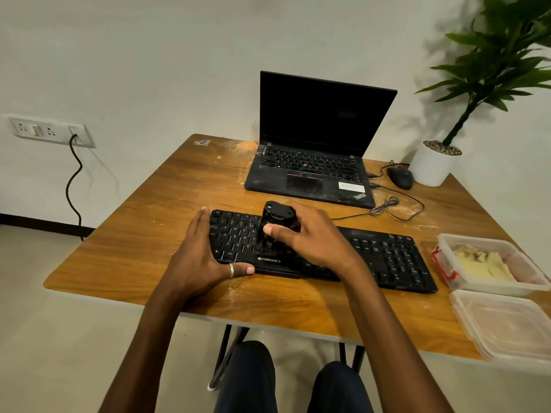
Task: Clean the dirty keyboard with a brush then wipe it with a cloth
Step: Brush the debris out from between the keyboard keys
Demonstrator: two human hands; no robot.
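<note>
The keyboard point(387, 257) is lying along the table's point(167, 204) front edge, slightly askew, and is being worked on at its left half. A black brush point(277, 216) is being held upright on the keys by the right hand point(310, 236), with thumb and fingers wrapped closely round its body, probably so the bristles can be pressed between the keys. The keyboard is being braced by the left hand point(199, 254), fingers laid fairly straight along its left end and the thumb pressed at its front edge, seemingly to stop it sliding. At the right edge, a cloth point(483, 263) is being kept ready in 1 open container point(492, 289), its lid point(504, 323) near the front right corner. A laptop point(313, 162) is standing at the back edge.
</note>
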